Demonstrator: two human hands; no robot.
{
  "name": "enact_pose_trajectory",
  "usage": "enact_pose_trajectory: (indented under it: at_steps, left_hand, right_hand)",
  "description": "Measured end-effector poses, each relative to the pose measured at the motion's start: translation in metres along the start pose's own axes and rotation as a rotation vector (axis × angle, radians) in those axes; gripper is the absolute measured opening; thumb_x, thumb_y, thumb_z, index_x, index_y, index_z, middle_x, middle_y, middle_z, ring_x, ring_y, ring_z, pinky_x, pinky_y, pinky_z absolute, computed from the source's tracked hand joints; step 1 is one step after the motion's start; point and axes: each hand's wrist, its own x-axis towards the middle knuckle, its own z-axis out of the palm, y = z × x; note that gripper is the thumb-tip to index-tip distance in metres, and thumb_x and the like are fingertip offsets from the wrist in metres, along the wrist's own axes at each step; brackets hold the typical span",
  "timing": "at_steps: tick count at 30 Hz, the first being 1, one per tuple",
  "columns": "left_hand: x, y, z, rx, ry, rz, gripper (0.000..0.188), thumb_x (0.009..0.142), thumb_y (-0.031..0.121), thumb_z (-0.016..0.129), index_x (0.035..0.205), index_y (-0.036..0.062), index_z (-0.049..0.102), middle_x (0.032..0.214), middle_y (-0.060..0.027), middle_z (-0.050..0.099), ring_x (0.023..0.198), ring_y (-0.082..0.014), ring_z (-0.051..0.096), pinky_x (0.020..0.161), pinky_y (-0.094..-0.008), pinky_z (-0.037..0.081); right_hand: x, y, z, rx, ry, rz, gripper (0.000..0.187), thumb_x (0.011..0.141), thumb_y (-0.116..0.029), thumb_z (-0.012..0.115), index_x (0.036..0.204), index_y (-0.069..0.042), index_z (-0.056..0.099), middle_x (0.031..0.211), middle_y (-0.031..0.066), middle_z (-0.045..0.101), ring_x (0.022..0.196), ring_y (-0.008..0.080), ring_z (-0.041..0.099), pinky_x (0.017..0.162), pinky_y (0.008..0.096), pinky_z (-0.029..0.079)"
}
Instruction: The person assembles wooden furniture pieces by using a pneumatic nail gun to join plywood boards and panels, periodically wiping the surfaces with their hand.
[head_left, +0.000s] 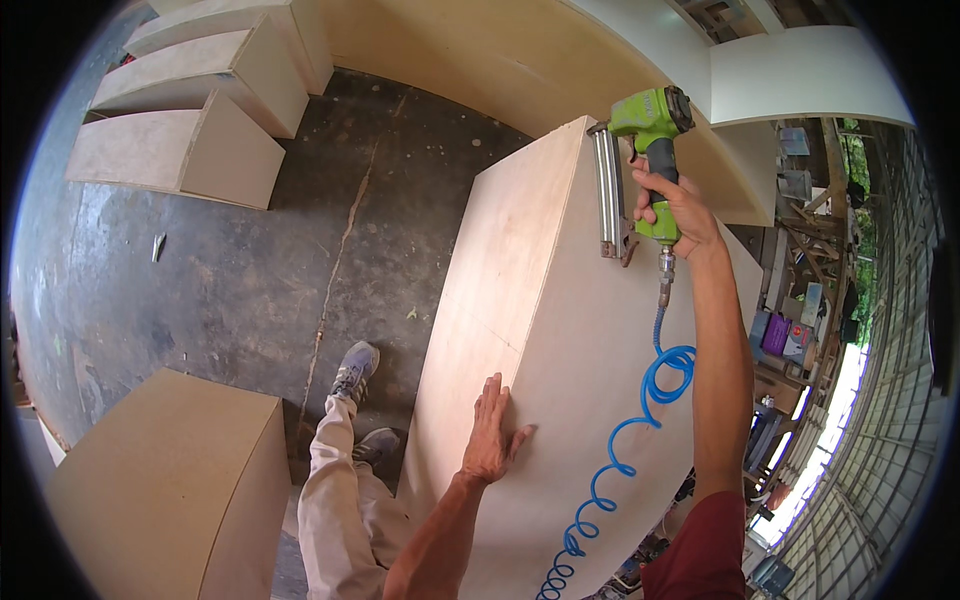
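Note:
A green pneumatic nail gun [655,165] with a black grip and a silver magazine is held in my right hand [682,208], fingers wrapped round its handle. Its nose meets the top far corner edge of a large plywood cabinet box [560,330]. From the base of the handle a coiled blue air hose [610,470] runs down across the box's white face. My left hand [490,435] lies flat on the box near its long edge, fingers stretched out and holding nothing. A thin pencil line crosses the wood beyond those fingertips.
Several plywood boxes [190,140] stand at the far left, and another box [170,480] sits at the near left. A small silvery object [159,247] lies on the cracked concrete floor [250,290]. Beyond rises a large panel [430,60]. Cluttered shelves [800,300] line the right.

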Motion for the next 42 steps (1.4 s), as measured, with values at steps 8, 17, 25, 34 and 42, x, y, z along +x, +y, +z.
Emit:
enact_pose_trajectory:
  at_steps: [8, 17, 25, 34, 42]
  left_hand:
    - [0.005, 0.004, -0.003, 0.005, 0.008, -0.006, 0.087, 0.093, 0.019, 0.069, 0.159, 0.0096, 0.013, 0.164, -0.0262, 0.012, 0.151, -0.0461, 0.013, 0.12, -0.0575, 0.016]
    - [0.005, 0.004, -0.003, -0.009, -0.004, -0.011, 0.085, 0.094, 0.021, 0.068, 0.158, 0.0065, 0.014, 0.165, -0.0235, 0.009, 0.151, -0.0454, 0.012, 0.121, -0.058, 0.015]
    - [0.006, 0.002, -0.002, -0.017, 0.023, 0.026, 0.085, 0.094, 0.023, 0.068, 0.158, 0.009, 0.014, 0.165, -0.0228, 0.009, 0.152, -0.0448, 0.011, 0.121, -0.0579, 0.015]
    - [0.007, 0.001, -0.005, -0.017, 0.012, 0.013, 0.086, 0.094, 0.022, 0.068, 0.159, 0.0091, 0.014, 0.165, -0.024, 0.01, 0.151, -0.0456, 0.012, 0.12, -0.0579, 0.016]
    - [0.012, 0.006, -0.006, -0.022, 0.006, 0.008, 0.085, 0.095, 0.023, 0.067, 0.159, 0.0087, 0.013, 0.166, -0.0224, 0.008, 0.152, -0.0445, 0.01, 0.12, -0.0583, 0.015]
  right_hand:
    - [-0.025, 0.008, 0.011, 0.006, -0.023, 0.059, 0.055, 0.09, -0.018, 0.07, 0.137, 0.001, 0.048, 0.07, 0.0056, 0.058, 0.055, 0.0131, 0.054, 0.054, 0.0276, 0.045]
    - [-0.043, 0.02, 0.014, 0.015, -0.012, 0.07, 0.051, 0.091, -0.018, 0.068, 0.136, -0.001, 0.05, 0.069, 0.0044, 0.058, 0.054, 0.0116, 0.054, 0.052, 0.0256, 0.044]
    - [-0.05, 0.026, 0.013, 0.041, -0.032, 0.072, 0.051, 0.09, -0.016, 0.07, 0.133, 0.0, 0.05, 0.067, 0.0058, 0.058, 0.052, 0.0127, 0.053, 0.05, 0.0261, 0.042]
    - [-0.062, 0.03, 0.018, 0.018, -0.023, 0.072, 0.054, 0.09, -0.017, 0.069, 0.136, 0.002, 0.048, 0.066, 0.0058, 0.057, 0.052, 0.0123, 0.052, 0.049, 0.0259, 0.041]
    - [-0.082, 0.042, 0.022, 0.017, -0.03, 0.111, 0.063, 0.089, -0.016, 0.069, 0.142, 0.006, 0.044, 0.065, 0.0062, 0.057, 0.051, 0.0125, 0.052, 0.049, 0.0262, 0.041]
